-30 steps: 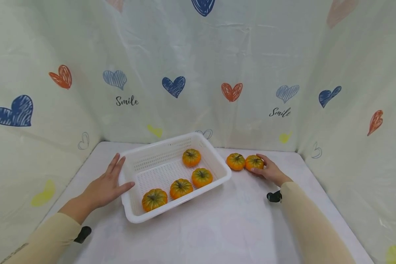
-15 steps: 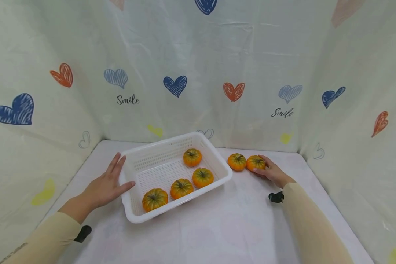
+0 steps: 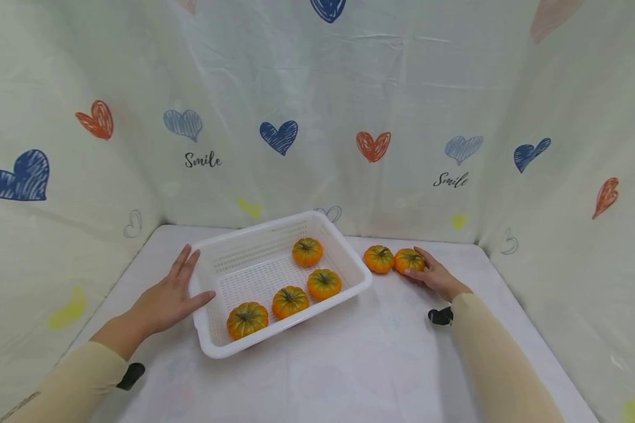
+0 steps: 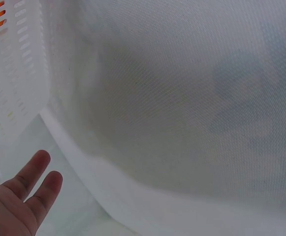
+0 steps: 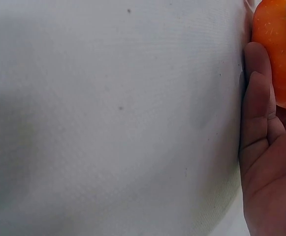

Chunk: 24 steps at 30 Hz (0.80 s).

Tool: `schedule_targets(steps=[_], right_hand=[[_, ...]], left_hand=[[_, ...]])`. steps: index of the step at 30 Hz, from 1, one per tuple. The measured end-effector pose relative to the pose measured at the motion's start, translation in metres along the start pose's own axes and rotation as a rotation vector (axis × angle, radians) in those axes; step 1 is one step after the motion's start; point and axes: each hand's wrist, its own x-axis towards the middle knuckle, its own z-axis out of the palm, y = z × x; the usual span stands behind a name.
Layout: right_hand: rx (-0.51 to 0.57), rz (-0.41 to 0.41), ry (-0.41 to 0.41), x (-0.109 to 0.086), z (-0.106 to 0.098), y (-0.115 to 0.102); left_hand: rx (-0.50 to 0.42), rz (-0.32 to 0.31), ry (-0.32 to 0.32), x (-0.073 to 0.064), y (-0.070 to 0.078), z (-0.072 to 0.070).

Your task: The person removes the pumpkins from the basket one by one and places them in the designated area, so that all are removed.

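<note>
A white plastic basket (image 3: 275, 328) stands tilted in plan on the table, with several small orange-green pumpkins (image 3: 290, 302) inside. My left hand (image 3: 164, 299) rests at its left rim, fingers straight and spread; in the left wrist view, two fingertips show below the slotted basket wall (image 4: 17, 73). At the right, my right hand (image 3: 438, 276) holds a small pumpkin (image 3: 407, 260) between thumb and fingers, low at the table. Its orange side (image 5: 279, 54) appears in the right wrist view, fingers alongside. Another pumpkin (image 3: 378, 259) sits right beside it, left of my hand.
A white cloth covers the table (image 3: 349, 370). Pale curtains (image 3: 323, 182) printed with hearts and "Smile" close in the back and both sides. The basket's right end lies close to the left one of the two outside pumpkins.
</note>
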Motion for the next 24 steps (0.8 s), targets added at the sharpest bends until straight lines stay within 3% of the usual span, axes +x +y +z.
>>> schedule_targets(steps=[24], right_hand=[[0.037,-0.004,0.035,-0.0002,0.0028,0.0028]], left_hand=[[0.000,0.009,-0.011,-0.0032,-0.0002,-0.0042]])
